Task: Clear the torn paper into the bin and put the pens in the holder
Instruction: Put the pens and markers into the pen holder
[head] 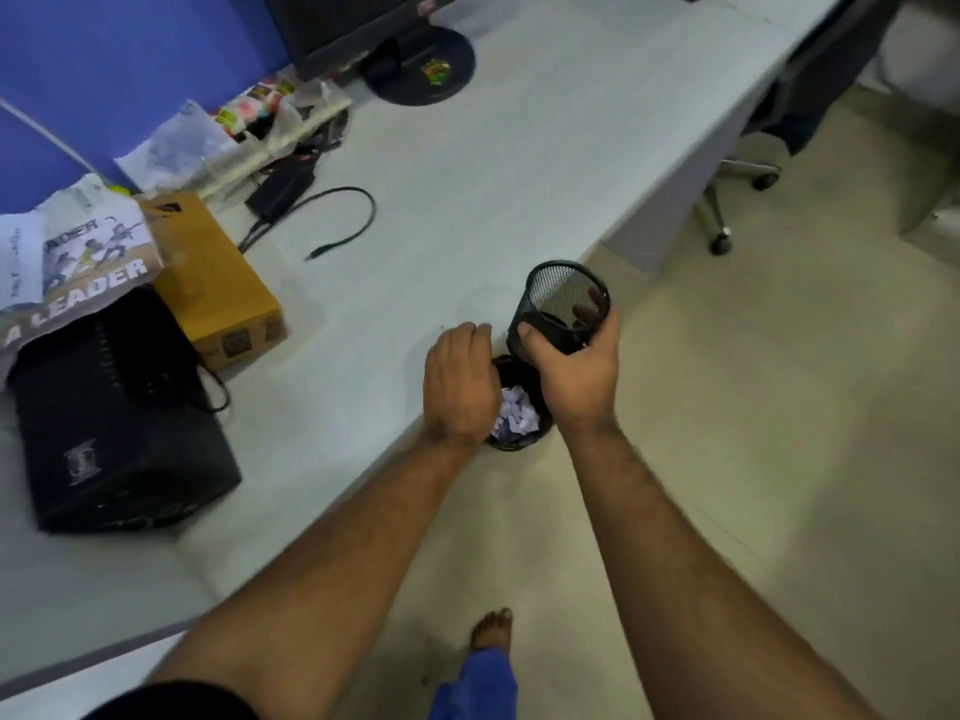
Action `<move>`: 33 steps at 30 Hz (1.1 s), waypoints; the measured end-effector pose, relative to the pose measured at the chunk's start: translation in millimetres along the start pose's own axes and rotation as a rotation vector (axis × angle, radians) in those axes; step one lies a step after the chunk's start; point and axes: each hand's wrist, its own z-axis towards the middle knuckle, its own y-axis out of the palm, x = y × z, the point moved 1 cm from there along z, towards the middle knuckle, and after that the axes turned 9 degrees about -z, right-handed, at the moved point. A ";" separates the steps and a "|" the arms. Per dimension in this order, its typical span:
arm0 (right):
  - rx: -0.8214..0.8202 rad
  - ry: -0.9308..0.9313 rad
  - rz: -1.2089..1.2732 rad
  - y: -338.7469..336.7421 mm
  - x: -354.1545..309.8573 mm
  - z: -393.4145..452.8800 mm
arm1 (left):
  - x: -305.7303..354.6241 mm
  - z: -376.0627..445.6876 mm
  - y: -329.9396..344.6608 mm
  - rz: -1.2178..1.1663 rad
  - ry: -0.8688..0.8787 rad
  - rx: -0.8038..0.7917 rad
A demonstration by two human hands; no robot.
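Your right hand [576, 374] is wrapped around a black mesh holder [561, 304], thumb on the near wall and fingers [589, 309] showing through the mesh on the far side, so the grip is closed firmly on it. The holder is tilted, its open mouth turned up and toward you, and it sits at the desk edge; whether its base touches the white desk [467, 200] you cannot tell. No pens show inside it.

Just below and left of that grip stands a second black mesh container, the bin [519, 439], right at the desk's near edge. It holds crumpled torn paper [514, 415], white with a faint violet cast, filling the part of the opening you can see.

Your left hand [460, 384] lies palm down over the bin's left rim, fingers curled loosely forward onto the desk; it covers part of the bin, and whether it pinches anything underneath cannot be told. The two hands sit close together, the bin between them.

Well left of your grip are a yellow-brown box [218, 283], a black case [124, 433] with a printed sheet [78, 272] draped over it, and a loose black cable [337, 220]. Far beyond the holder is a monitor stand [421, 59].
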 end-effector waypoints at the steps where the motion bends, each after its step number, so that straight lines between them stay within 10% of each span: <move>1: 0.038 0.012 -0.013 -25.8 10.6 -8.2 | 23.3 -13.8 8.0 -0.064 0.018 -0.039; 16: 0.541 0.542 0.013 -358.6 322.2 -249.0 | 239.8 -345.6 217.4 -0.515 -0.064 -0.884; 33: 0.981 0.832 -0.148 -400.4 715.4 -323.5 | 223.4 -538.5 573.9 -0.367 0.101 -1.225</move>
